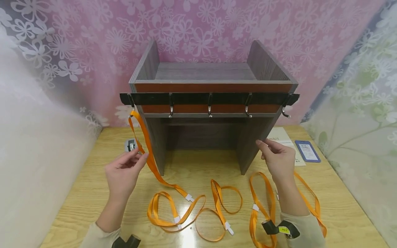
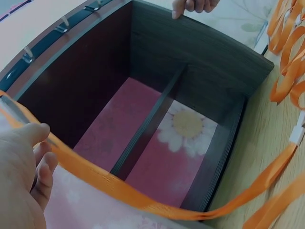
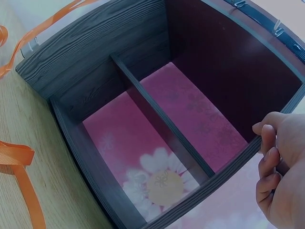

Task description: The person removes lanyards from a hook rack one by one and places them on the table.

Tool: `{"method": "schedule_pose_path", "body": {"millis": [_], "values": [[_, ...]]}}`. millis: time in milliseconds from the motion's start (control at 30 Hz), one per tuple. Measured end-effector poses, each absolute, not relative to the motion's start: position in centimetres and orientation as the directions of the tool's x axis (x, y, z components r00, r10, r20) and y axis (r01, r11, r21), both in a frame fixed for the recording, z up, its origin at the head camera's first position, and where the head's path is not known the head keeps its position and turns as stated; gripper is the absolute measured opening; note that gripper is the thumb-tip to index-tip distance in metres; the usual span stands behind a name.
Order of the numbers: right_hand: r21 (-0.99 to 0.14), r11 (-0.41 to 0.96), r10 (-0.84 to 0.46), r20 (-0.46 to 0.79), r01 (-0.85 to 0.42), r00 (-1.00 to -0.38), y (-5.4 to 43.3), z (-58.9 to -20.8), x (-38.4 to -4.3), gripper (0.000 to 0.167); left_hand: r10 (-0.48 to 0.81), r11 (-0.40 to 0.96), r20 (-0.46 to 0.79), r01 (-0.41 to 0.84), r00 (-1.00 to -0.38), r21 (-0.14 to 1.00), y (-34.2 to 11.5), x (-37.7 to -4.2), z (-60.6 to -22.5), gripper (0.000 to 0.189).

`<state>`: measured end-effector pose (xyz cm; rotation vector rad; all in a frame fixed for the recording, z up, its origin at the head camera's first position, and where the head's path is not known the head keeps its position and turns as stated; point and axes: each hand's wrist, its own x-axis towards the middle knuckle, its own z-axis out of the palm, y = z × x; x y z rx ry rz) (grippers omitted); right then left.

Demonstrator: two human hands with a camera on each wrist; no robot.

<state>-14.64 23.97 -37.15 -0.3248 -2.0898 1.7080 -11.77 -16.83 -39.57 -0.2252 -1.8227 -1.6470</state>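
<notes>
An orange lanyard (image 1: pixel 151 160) hangs by its loop from the leftmost hook (image 1: pixel 131 109) of a black hook rail (image 1: pixel 190 99), its lower end with a white clip reaching the table. My left hand (image 1: pixel 124 168) pinches the hanging strap between thumb and fingers, beside the shelf's left panel. With my right hand (image 1: pixel 277 156) I grip the front edge of the grey wooden shelf's right side panel (image 1: pixel 254 148). In the right wrist view, the right hand's fingers (image 3: pixel 269 162) are curled at that edge. The other hooks on the rail hold nothing.
Several more orange lanyards (image 1: pixel 227 206) lie loosely coiled on the wooden table (image 1: pixel 93 193) in front of the shelf. At the right are a printed paper card (image 1: pixel 280 134) and a blue badge holder (image 1: pixel 307 151). A small grey object (image 1: pixel 130 145) stands behind my left hand.
</notes>
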Motion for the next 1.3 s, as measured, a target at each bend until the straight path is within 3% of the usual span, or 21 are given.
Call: {"method": "schedule_pose_path", "body": {"millis": [267, 533, 1300], "values": [[-0.972, 0.224, 0.423, 0.158, -0.066, -0.893, 24.0, -37.0, -14.8, 0.019, -0.337, 0.183, 0.583, 0.556, -0.739, 0.811, -15.5, -12.5, -39.2, 0.02], [-0.976, 0.192, 0.432, 0.182, -0.107, -0.884, 24.1, -37.2, -14.8, 0.011, -0.291, 0.209, 0.553, 0.512, -0.781, 0.833, -14.9, -13.0, -39.1, 0.005], [-0.971, 0.205, 0.426, 0.2, -0.121, -0.882, 24.0, -37.4, -14.8, 0.013, -0.261, 0.182, 0.427, 0.391, -0.865, 0.902, -15.0, -13.0, -38.0, 0.015]]}}
